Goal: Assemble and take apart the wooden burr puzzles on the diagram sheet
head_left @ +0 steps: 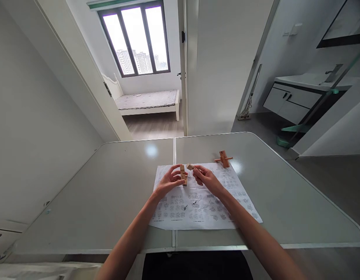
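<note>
My left hand (pixel 170 180) grips a light wooden puzzle piece (pixel 183 171), a notched block held upright over the paper. Between the fingertips of my right hand (pixel 205 178) is a smaller wooden block (pixel 190 167), just right of the piece in the left hand and apart from it. Beneath both hands lies a large white instruction sheet (pixel 194 223) printed with rows of small diagrams. Fingers cover parts of both wooden pieces, so their full shapes cannot be made out.
A reddish-brown wooden puzzle (pixel 224 159) with a crossing stick rests at the sheet's far right corner. The grey table (pixel 115 202) has a seam down its middle and a pale raised edge. Past it stand a white door (pixel 220 66) and a bed (pixel 149 101).
</note>
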A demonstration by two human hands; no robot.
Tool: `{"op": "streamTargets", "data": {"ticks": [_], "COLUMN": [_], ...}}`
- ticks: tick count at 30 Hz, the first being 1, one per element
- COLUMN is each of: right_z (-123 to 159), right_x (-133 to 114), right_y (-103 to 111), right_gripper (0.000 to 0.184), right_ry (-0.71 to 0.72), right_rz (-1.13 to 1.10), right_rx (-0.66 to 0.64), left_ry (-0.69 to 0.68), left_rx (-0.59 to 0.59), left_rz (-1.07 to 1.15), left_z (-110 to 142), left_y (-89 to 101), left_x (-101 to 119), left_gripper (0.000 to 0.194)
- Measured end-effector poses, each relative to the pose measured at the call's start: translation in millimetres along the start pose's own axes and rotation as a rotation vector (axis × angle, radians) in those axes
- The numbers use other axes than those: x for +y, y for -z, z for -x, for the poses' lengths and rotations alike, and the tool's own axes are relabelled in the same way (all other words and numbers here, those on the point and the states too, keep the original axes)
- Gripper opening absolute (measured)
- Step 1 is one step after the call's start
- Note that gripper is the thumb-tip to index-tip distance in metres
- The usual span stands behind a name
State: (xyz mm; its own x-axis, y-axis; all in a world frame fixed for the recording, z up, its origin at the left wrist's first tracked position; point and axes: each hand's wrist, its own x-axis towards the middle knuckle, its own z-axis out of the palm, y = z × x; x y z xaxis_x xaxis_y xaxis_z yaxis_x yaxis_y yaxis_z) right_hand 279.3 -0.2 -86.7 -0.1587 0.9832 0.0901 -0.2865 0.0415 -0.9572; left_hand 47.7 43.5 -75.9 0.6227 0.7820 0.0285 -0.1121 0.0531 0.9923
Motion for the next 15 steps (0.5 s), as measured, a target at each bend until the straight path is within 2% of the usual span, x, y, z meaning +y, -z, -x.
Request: {"op": "streamTargets", "data": {"ticks": [6, 10, 15], "right_z": [1.6, 4.1, 2.1], "right_x": [-2.4, -4.6, -0.2], "right_y": [-3.7, -6.0, -6.5], "right_gripper": [0.049, 0.051, 0.048], "right_ry": [-0.039, -0.003, 0.054], "right_rz": [-0.072, 0.039, 0.133], "right_rx": [-0.050, -0.074, -0.017], "left_ry": [0.007, -0.017, -0.001], "left_rx": [-0.015, -0.015, -0.007], "left_rz": [-0.041, -0.038, -0.044], "left_z": [1.5, 1.5, 1.1], "left_y": [-3.9, -3.6, -3.1], "left_x": [4.1, 1.4, -0.5], "left_gripper": [0.073, 0.073, 0.074]}}
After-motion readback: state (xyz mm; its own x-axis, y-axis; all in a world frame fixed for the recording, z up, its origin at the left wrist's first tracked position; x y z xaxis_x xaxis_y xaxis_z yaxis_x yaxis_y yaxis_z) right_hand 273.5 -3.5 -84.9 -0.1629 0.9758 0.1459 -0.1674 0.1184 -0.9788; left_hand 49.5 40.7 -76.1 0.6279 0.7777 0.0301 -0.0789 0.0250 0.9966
